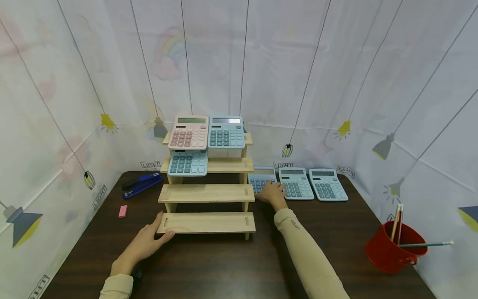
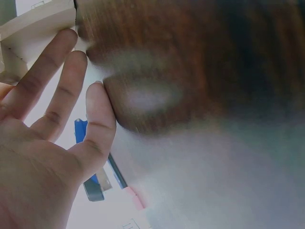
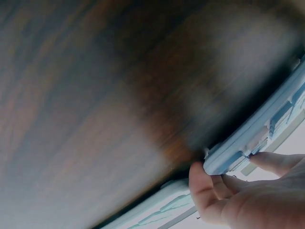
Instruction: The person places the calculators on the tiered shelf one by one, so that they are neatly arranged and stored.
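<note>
A stepped wooden rack [image 1: 207, 193] stands on the table. My left hand [image 1: 143, 243] rests at the left end of its lowest shelf, thumb by the front edge. In the left wrist view, this hand's fingers [image 2: 71, 81] extend beside the rack's corner [image 2: 43, 21]. Right of the rack, my right hand [image 1: 272, 194] grips a blue calculator [image 1: 257, 178] near its lower edge. The right wrist view shows fingertips [image 3: 201, 179] at the calculator's corner, the thumb over its key side. A pink calculator [image 1: 188, 133] and a light blue calculator [image 1: 226, 133] lean on the top shelf.
Another light blue calculator [image 1: 188, 163] sits on the second shelf, left. Two more, a near calculator [image 1: 296, 184] and a far-right calculator [image 1: 328, 185], lie on the table. A blue stapler [image 1: 142, 185] and pink eraser [image 1: 123, 211] are left; a red pencil bucket [image 1: 388, 249] is right.
</note>
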Action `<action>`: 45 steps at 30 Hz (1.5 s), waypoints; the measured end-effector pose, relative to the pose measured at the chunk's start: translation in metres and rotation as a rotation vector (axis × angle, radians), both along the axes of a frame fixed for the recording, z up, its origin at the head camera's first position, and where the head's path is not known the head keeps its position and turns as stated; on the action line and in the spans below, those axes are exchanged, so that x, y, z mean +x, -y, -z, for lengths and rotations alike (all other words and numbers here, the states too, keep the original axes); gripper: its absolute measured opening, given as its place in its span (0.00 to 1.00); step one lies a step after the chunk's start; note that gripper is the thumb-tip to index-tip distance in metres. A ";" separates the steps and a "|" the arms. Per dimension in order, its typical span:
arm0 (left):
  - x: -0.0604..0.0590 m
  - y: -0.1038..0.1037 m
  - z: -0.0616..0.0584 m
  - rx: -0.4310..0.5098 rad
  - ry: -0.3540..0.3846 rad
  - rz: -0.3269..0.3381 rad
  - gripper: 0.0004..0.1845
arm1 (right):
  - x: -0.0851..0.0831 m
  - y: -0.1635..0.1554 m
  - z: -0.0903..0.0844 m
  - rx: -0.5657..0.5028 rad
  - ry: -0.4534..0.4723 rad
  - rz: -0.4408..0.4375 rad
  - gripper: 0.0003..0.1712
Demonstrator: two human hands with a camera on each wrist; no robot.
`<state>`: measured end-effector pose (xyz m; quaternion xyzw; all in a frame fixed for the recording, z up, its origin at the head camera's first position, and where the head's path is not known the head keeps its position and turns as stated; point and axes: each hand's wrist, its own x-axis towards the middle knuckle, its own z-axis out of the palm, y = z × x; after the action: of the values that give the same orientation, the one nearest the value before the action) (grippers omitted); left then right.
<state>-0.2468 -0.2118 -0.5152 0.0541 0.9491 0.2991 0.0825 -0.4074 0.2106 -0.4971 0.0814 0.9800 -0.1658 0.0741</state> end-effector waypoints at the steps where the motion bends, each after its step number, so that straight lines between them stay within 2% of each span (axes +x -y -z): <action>1: 0.000 -0.001 0.001 0.003 0.000 -0.001 0.55 | 0.001 0.000 0.001 0.005 -0.002 0.004 0.63; 7: 0.000 -0.003 0.004 0.013 0.001 0.005 0.55 | 0.004 -0.003 0.002 0.020 -0.019 0.024 0.62; 15: -0.001 0.002 0.004 0.000 -0.018 0.008 0.55 | 0.008 -0.001 0.000 0.013 -0.036 -0.002 0.61; 23: -0.001 0.004 0.003 0.014 -0.029 0.019 0.55 | 0.023 -0.003 -0.007 -0.022 -0.049 -0.004 0.65; 29: -0.002 0.004 0.002 0.019 -0.028 0.025 0.55 | 0.036 -0.014 -0.018 -0.029 -0.073 -0.012 0.71; 45: -0.002 0.003 -0.002 0.002 -0.031 0.030 0.55 | 0.069 -0.036 -0.065 -0.058 -0.106 0.003 0.72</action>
<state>-0.2486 -0.2146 -0.5137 0.0731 0.9490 0.2980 0.0723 -0.3387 0.2469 -0.4323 0.0719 0.9772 -0.1985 0.0244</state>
